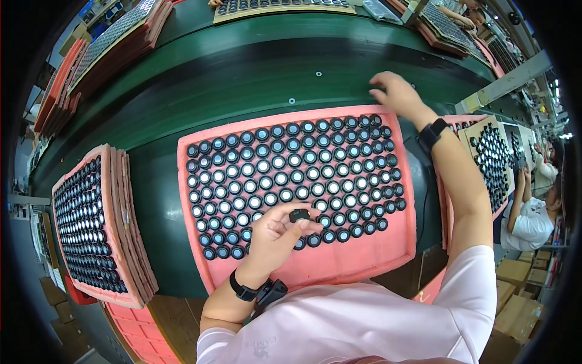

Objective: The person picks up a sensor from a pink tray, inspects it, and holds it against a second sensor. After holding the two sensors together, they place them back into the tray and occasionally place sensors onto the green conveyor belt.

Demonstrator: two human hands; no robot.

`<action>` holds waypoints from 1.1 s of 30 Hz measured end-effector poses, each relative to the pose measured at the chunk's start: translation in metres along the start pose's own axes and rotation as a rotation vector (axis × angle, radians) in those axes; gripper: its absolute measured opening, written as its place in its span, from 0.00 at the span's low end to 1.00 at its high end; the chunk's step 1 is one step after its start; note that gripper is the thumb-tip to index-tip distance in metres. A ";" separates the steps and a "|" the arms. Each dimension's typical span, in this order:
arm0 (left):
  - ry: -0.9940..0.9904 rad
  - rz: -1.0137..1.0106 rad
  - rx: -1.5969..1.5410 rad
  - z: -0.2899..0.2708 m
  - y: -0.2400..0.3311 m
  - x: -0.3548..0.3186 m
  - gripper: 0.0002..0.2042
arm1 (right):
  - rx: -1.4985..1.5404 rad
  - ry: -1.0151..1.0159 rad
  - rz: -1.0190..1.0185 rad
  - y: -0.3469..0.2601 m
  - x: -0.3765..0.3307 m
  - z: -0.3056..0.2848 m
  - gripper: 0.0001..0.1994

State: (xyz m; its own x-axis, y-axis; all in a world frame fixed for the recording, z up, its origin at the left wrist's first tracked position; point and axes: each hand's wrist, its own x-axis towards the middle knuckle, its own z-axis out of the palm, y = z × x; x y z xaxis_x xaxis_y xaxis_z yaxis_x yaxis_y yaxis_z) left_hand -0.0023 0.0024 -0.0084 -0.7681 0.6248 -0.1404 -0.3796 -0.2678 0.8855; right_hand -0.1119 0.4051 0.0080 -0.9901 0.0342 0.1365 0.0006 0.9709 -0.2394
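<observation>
A pink foam tray lies on the dark green belt in front of me, filled with rows of small black round parts with pale centres. My left hand hovers over the tray's near rows, pinching one black round part between thumb and fingertips. My right hand reaches past the tray's far right corner, fingers curled down against the belt; whether it holds anything is hidden. Both wrists wear black bands.
A stack of pink trays with more parts stands at my left, another tray at my right. More stacked trays line the belt's far side. A co-worker in white sits at the right; cardboard boxes lie below.
</observation>
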 end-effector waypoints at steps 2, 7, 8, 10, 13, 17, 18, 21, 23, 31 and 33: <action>-0.030 0.029 -0.017 0.001 0.000 0.002 0.10 | -0.047 0.021 0.079 0.061 0.001 0.008 0.15; -0.063 0.015 -0.049 -0.007 -0.005 0.000 0.08 | -0.299 0.134 0.256 0.127 -0.009 0.031 0.16; -0.057 0.031 -0.034 -0.007 -0.006 0.000 0.08 | -0.331 0.111 0.312 0.128 -0.009 0.034 0.16; -0.046 0.063 -0.005 -0.007 -0.007 -0.001 0.09 | -0.318 0.125 0.317 0.128 -0.008 0.039 0.16; -0.045 0.102 0.021 -0.007 -0.010 -0.001 0.09 | -0.293 0.160 0.320 0.129 -0.006 0.044 0.16; -0.041 0.146 0.019 -0.002 -0.012 0.003 0.07 | -0.259 0.148 0.381 0.130 -0.011 0.038 0.15; -0.041 0.158 0.012 -0.002 -0.011 0.004 0.07 | -0.145 0.218 0.353 0.121 -0.011 0.036 0.15; -0.031 0.127 -0.007 -0.004 -0.008 0.001 0.08 | 0.402 0.312 0.324 0.053 -0.011 0.023 0.14; -0.014 0.114 -0.019 -0.005 -0.007 -0.003 0.08 | 0.807 0.215 0.300 -0.021 -0.026 0.010 0.15; -0.014 0.227 -0.002 -0.002 -0.004 -0.001 0.10 | 1.582 -0.172 0.177 -0.190 -0.141 -0.006 0.14; -0.008 0.227 0.006 -0.003 -0.003 -0.002 0.11 | 1.625 -0.270 0.129 -0.204 -0.153 0.003 0.16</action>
State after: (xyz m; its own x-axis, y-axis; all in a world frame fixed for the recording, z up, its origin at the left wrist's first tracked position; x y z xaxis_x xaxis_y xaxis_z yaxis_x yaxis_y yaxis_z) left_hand -0.0011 0.0001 -0.0119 -0.8291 0.5551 0.0664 -0.1948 -0.3981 0.8964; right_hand 0.0393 0.2014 0.0328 -0.9896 -0.1183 -0.0817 0.1129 -0.2882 -0.9509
